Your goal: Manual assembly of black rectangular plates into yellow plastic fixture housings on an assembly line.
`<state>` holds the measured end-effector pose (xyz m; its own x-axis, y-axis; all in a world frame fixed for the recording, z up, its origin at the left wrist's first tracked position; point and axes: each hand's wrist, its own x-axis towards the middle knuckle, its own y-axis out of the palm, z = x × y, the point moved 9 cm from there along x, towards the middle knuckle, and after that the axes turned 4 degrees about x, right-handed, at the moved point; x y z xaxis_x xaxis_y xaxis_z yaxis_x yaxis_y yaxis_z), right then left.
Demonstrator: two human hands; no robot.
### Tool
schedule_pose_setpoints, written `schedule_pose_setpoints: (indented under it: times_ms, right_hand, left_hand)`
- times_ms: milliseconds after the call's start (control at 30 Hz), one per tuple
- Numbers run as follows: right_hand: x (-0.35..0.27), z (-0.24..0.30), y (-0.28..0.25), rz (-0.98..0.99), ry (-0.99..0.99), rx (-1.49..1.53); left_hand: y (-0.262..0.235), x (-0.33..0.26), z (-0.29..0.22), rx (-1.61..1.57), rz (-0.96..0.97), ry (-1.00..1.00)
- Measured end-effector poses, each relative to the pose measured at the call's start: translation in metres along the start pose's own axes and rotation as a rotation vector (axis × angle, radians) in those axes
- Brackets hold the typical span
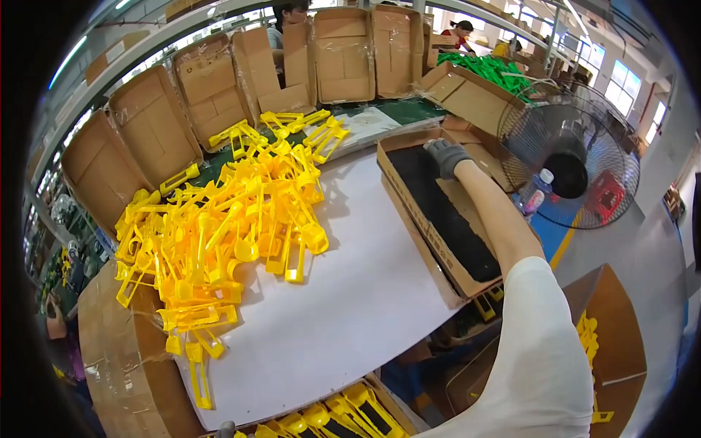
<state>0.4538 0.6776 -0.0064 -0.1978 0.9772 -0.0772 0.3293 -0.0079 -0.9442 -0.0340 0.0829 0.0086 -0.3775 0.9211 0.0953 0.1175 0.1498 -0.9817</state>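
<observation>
White work surface [365,270] fills mid-frame. Cardboard trays [345,58] stand upright in an arc along the upper left and top. Heap of yellow plastic parts [226,212] spreads over the left half of the surface, loose pieces trailing to the lower left. Wire-caged fan [568,171] at right. Shallow cardboard box [418,225], right of centre, holds a layer of black material [442,208]. Second box [398,404], bottom edge: row of yellow pieces [361,409] with black strips. Right hand [447,158], grey-gloved, rests at the far end of the black layer, fingers loosely bent; cannot tell if anything is gripped. Left hand [227,428]: grey fingertip only, beside the yellow pieces at the bottom edge; opening and hold cannot be told.
</observation>
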Motion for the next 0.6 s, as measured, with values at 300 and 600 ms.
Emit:
schedule_pose_setpoints:
  times_ms: [300, 600]
  right_hand:
    - [0.03, 0.003, -0.014, 0.124, -0.151, 0.049]
    - [0.037, 0.002, -0.002, 0.176, -0.278, 0.096]
  left_hand:
    - [0.013, 0.021, -0.01, 0.017, -0.073, -0.076]
    - [0.025, 0.035, -0.015, 0.028, -0.09, -0.004]
